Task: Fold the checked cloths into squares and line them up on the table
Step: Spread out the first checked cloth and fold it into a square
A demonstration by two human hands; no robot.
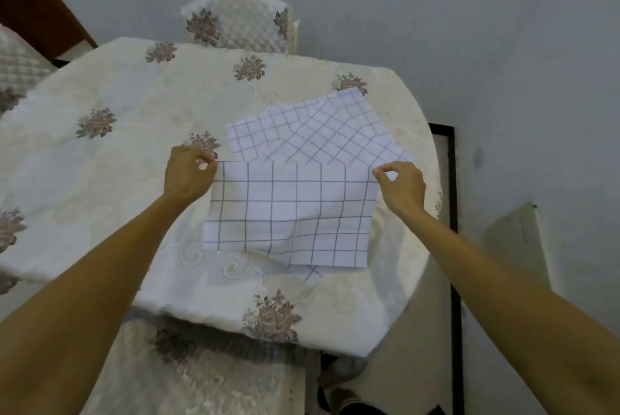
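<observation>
I hold a white cloth with a dark grid (292,213) up over the table by its two top corners. My left hand (189,173) pinches the top left corner and my right hand (402,185) pinches the top right corner. The cloth hangs flat, and its lower edge reaches down near the table's front edge. Behind it, other checked cloths (318,131) lie overlapping on the table, one turned at an angle. Another checked piece (313,273) peeks out under the held cloth's lower edge.
The table (110,159) wears a cream cloth with flower patches and fills the left and middle. A quilted chair (238,22) stands at the far side, another (20,62) at the far left. A dark frame (453,196) stands on the floor at right.
</observation>
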